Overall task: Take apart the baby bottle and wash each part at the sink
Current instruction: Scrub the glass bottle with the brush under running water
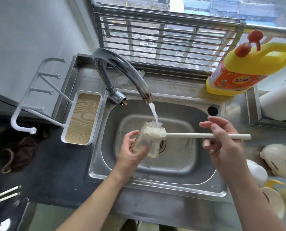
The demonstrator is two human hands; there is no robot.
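Water (pixel 153 114) ran from the tap (pixel 122 75) onto the bottle (pixel 147 140), held over the sink (pixel 155 180) in the curled left hand (pixel 130 152). The right hand (pixel 222 144) pinched the brush (pixel 188 135) handle. The wet bottle could slip and drop, or water could splash out.

My left grip (pixel 130 154) holds the clear bottle body (pixel 146 142) on its side over the sink (pixel 155 184), mouth to the right under running water (pixel 153 114); the white brush (pixel 188 135), its handle pinched in my right grip (pixel 222 144), has bristles inside it.
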